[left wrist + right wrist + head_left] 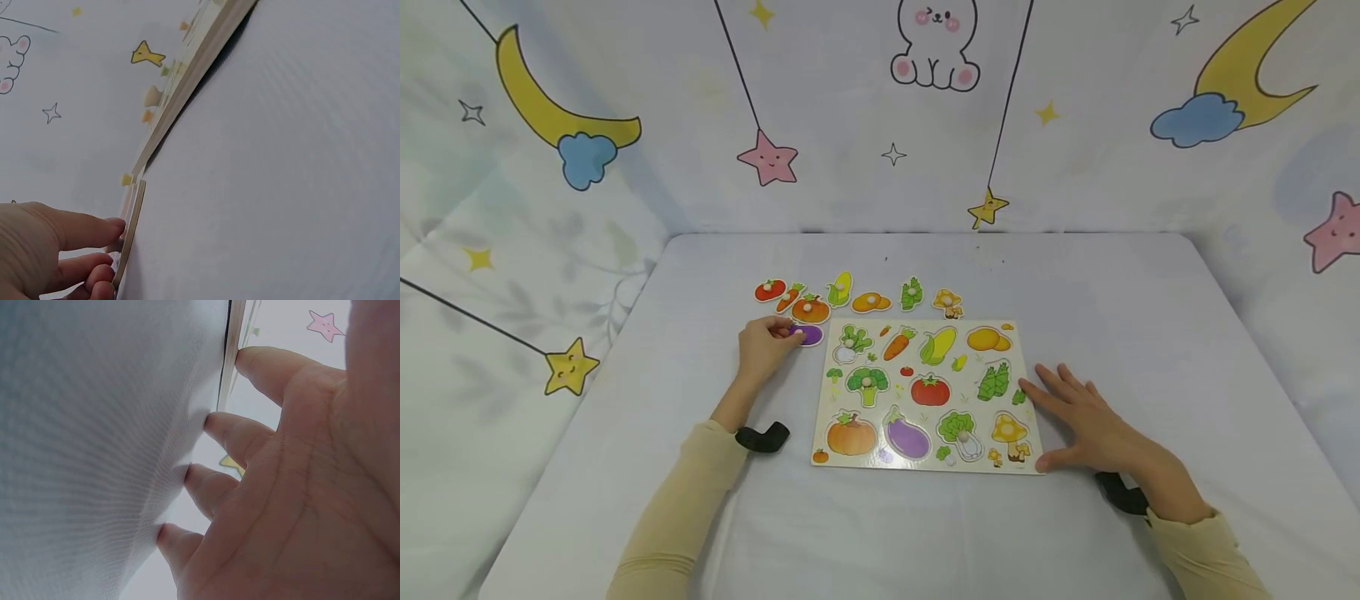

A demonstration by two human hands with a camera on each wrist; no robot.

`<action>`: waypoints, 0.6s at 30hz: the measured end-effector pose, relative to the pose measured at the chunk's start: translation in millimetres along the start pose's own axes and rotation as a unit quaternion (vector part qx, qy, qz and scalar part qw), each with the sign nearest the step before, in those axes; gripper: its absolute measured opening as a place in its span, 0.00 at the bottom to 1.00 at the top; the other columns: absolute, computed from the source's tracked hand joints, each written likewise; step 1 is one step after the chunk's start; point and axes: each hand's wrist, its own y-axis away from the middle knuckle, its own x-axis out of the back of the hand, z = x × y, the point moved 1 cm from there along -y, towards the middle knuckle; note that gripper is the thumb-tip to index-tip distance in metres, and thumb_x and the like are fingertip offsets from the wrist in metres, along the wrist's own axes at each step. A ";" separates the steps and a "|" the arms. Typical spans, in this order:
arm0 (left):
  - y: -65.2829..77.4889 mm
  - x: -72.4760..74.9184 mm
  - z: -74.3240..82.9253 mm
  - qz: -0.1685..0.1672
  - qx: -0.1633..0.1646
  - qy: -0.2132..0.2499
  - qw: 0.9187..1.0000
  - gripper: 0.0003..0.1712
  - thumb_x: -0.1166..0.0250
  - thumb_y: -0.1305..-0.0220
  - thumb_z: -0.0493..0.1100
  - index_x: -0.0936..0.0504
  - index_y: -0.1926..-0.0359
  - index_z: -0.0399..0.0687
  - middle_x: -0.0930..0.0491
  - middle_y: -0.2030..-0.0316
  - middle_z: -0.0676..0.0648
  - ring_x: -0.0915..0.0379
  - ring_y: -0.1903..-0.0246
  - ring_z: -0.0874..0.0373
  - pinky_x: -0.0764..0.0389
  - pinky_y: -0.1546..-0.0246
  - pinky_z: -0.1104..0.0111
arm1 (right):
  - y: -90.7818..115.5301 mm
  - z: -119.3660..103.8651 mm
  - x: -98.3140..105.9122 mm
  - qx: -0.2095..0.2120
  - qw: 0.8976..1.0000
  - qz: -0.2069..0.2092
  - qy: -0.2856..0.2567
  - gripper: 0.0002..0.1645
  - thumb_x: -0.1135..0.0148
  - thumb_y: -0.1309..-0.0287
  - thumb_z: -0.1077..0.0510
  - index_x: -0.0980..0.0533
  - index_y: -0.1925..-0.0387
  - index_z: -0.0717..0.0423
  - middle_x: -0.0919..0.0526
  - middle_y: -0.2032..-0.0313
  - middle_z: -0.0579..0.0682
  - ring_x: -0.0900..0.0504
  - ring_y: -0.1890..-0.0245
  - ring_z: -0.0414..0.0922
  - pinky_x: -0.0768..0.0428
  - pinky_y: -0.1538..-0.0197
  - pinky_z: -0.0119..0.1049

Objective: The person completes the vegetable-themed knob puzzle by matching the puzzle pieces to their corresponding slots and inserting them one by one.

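My left hand [763, 352] pinches a purple eggplant puzzle piece [808, 335] at its left end, just off the upper left corner of the puzzle board [891, 435]. In the left wrist view the piece [129, 234] shows edge-on, with thumb and fingertips at its face. My right hand [1093, 425] spreads its fingers at the board's right side, thumb near the lower right corner and index fingertip at the edge. Its other fingertips [195, 472] rest on the white cloth. Knobbed radish [852, 344], broccoli [867, 385] and leafy cabbage [961, 435] pieces sit in the board.
Behind the board lie loose pieces: tomato [770, 290], carrot [790, 297], pumpkin [811, 309], corn [840, 289], potato [871, 302], green asparagus-like piece [912, 294] and mushroom [949, 303]. The pumpkin piece lies close beyond the eggplant. A printed cloth backdrop [850, 100] stands behind the table.
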 end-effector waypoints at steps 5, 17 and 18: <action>0.5 -5.3 2.4 0.000 0.002 -0.009 1.000 0.14 0.30 0.41 0.41 0.14 0.59 0.34 0.19 0.70 0.40 0.29 0.71 0.54 0.30 0.68 0.70 | 0.2 -1.5 0.7 -0.001 1.000 0.001 0.001 0.68 0.25 0.67 0.31 0.44 0.25 0.46 0.55 0.24 0.63 0.64 0.25 0.67 0.62 0.32 0.72; 3.2 -8.2 5.3 0.008 -0.011 -0.021 1.000 0.11 0.32 0.39 0.39 0.14 0.61 0.34 0.18 0.71 0.40 0.28 0.71 0.52 0.30 0.69 0.70 | 0.7 -1.2 0.3 -0.006 1.000 -0.004 0.006 0.68 0.26 0.67 0.30 0.45 0.25 0.45 0.55 0.24 0.62 0.65 0.25 0.66 0.63 0.32 0.71; 3.1 -7.8 5.6 0.007 -0.012 -0.020 1.000 0.11 0.32 0.39 0.39 0.14 0.61 0.34 0.18 0.72 0.40 0.28 0.71 0.52 0.30 0.69 0.70 | 0.8 -1.1 0.3 -0.006 1.000 -0.003 0.006 0.68 0.26 0.67 0.30 0.45 0.25 0.45 0.55 0.24 0.62 0.65 0.25 0.66 0.63 0.31 0.70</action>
